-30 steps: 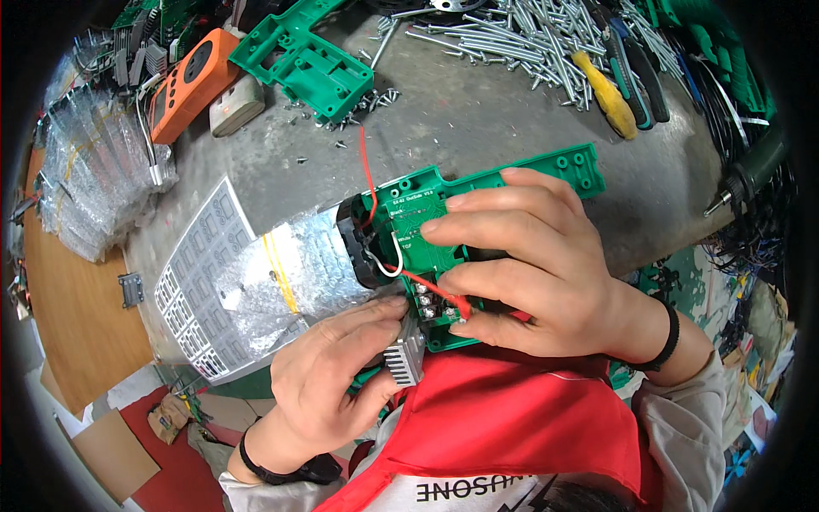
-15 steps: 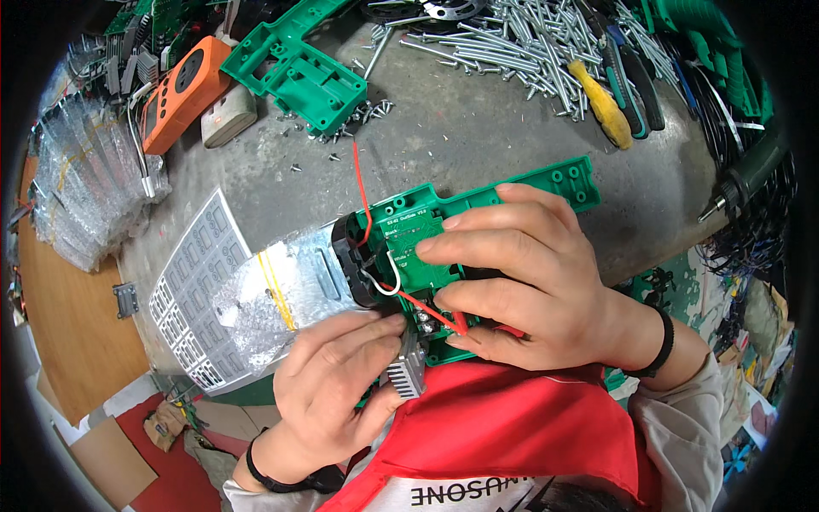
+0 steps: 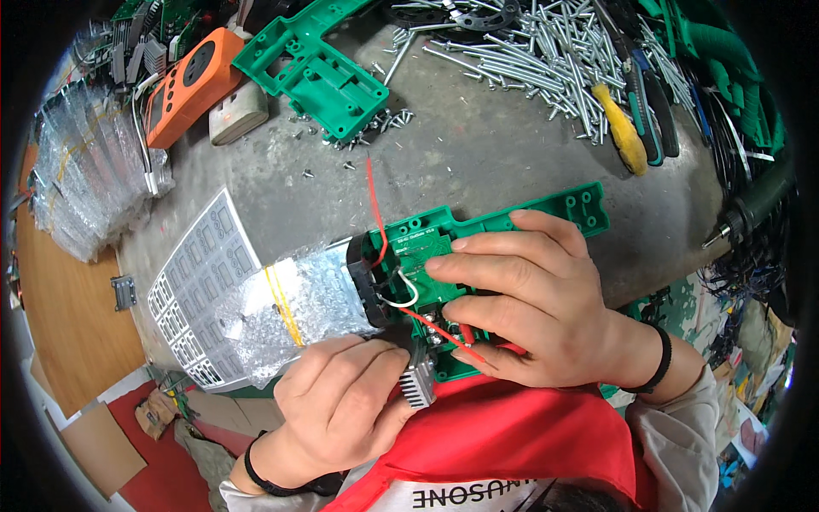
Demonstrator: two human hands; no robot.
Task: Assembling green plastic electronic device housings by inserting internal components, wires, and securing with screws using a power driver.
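Note:
A green plastic housing half (image 3: 529, 207) lies across the near part of the table with a green circuit board (image 3: 420, 256) in it. My right hand (image 3: 537, 299) grips the housing, fingers over the board and thumb by the lower red wire (image 3: 444, 334). A finned metal heat sink (image 3: 418, 386) sits pinched in my left hand (image 3: 345, 397) at the housing's near edge. Left of the board, a black round end piece (image 3: 365, 282) joins a bubble-wrapped part (image 3: 320, 294) with a yellow band. White wire (image 3: 409, 294) and another red wire (image 3: 374, 200) come from there.
A printed sheet (image 3: 200, 282) lies under the wrapped part. Farther back are another green housing half (image 3: 337, 94), small screws, an orange meter (image 3: 194, 81), a pile of long screws (image 3: 546, 68), a yellow-handled tool (image 3: 621, 128) and pliers (image 3: 648, 111). Wrapped packs (image 3: 94, 179) stand left.
The view has shifted, so the table things appear slightly farther right and lower. The lower red wire now reaches straight to my right thumb. The heat sink stays in my left hand.

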